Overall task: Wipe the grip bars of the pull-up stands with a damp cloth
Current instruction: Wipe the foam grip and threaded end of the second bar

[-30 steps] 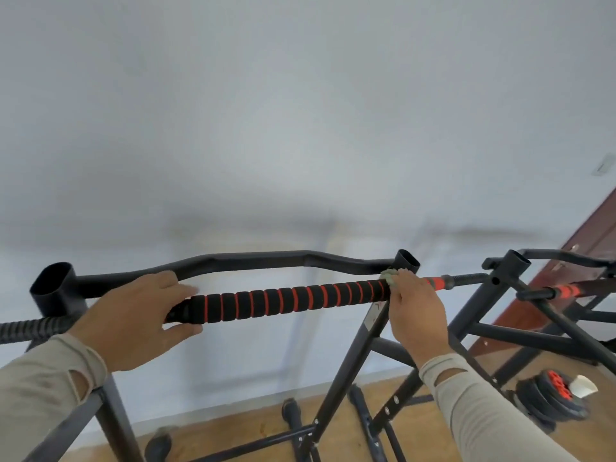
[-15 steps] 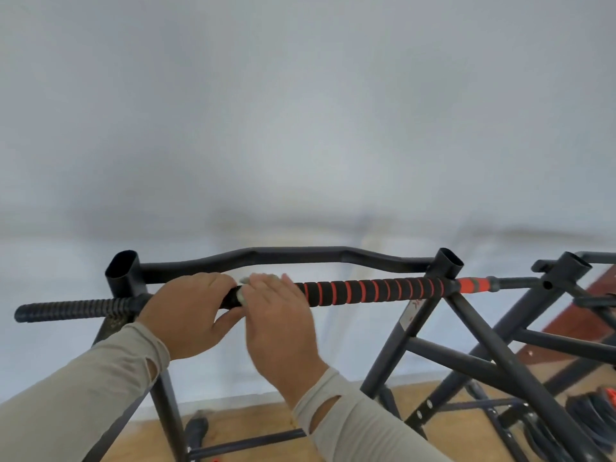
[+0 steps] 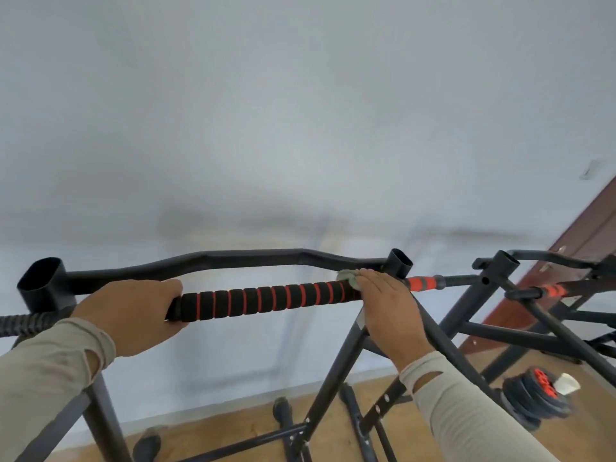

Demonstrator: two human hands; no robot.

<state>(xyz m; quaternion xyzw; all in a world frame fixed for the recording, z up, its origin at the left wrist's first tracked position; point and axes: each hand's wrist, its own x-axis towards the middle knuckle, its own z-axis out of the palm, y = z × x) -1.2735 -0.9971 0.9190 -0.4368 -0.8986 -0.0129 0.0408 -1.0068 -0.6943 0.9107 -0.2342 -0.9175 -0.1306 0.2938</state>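
— Where is the pale green damp cloth held?
— It is pressed under the fingers of the right hand, closed over the black foam grip bar with red rings.
— And the left hand?
— It is wrapped around the bar's other end, beside the black steel upright tube.

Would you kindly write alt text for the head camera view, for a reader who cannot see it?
A person's right hand presses a pale green cloth onto the right end of a black-and-red foam grip bar on a black pull-up stand, while the left hand grasps the bar's left end. A second stand and weight plates sit to the right on a wooden floor.
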